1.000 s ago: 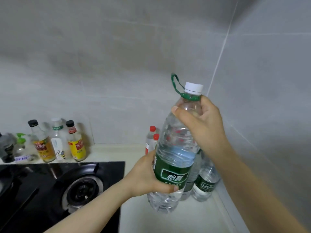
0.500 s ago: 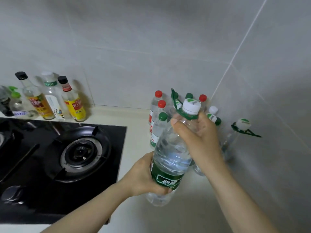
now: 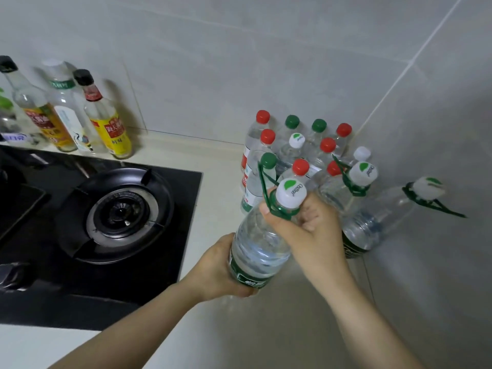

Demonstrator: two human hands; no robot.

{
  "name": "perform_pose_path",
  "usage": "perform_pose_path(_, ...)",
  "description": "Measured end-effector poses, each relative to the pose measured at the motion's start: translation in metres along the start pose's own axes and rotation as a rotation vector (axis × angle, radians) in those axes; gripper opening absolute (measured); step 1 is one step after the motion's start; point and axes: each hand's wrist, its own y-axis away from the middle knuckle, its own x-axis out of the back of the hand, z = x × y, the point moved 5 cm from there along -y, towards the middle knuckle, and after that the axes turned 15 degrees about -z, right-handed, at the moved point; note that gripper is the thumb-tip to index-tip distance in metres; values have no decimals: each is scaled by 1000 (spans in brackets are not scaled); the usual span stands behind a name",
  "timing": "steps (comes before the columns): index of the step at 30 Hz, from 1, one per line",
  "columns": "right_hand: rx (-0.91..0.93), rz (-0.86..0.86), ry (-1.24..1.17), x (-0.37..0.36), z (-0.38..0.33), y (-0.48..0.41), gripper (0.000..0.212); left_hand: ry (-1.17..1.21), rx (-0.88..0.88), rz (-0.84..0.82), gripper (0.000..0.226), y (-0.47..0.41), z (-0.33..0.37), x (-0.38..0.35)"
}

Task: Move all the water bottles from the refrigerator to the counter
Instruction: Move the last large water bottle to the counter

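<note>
**Two hands on one large bottle: base low-left, cap high-right**

Holds one large water bottle (image 3: pixel 262 243) in both hands over the table (image 3: pixel 221 166), just in front of the standing cluster of bottles (image 3: pixel 292 145) in the wall corner.

Left hand (image 3: pixel 218 267) low: fingers wrapped round the body at the green label band, on the stove (image 3: pixel 119 217) side. Right hand (image 3: pixel 306 230) high: fingers closed round the neck just under the white cap (image 3: pixel 290 192), with the green carry loop (image 3: pixel 263 182) sticking up past the thumb. Neither hand free.

Long axis: tilted, not upright. Base toward the wearer and to the left; cap away and to the right, leaning at the cluster. Base blurred below the left fingers; cannot tell whether touching the table or clear of it.

Judgement: set-down step, close to done for this bottle.
- **Next move:** needs the axis brought vertical, base swung in under the cap, then straight down onto bare table on the near side of the cluster.
- **Hands:** Left hand nearer the base, so better placed to steer it. Right hand nearer the cluster, so first to foul it.
- **Risk:** cap or knuckles knocking the nearest red-capped bottle (image 3: pixel 300 167), or the second white-capped bottle (image 3: pixel 346 190) just to the right.

Refrigerator out of view; number left inside unknown.
</note>
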Motion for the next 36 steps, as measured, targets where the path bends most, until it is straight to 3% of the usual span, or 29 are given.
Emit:
perform_pose_path(6, -21, 6, 15, 0, 9, -13, 25, 31, 9, 22, 68, -19, -7, 3)
perform_pose_path(15, -43, 32, 85, 11, 8, -31, 21, 37, -10, 17, 76, -52, -12, 11)
perform_pose_path(24, -41, 42, 212, 14, 6, -46, 23, -41, -21, 57, 53, -76, -8, 21)
perform_pose_path(36, -30, 84, 230, 25, 9, -53, 22, -24, 0, 67, 47, -88, -11, 18)
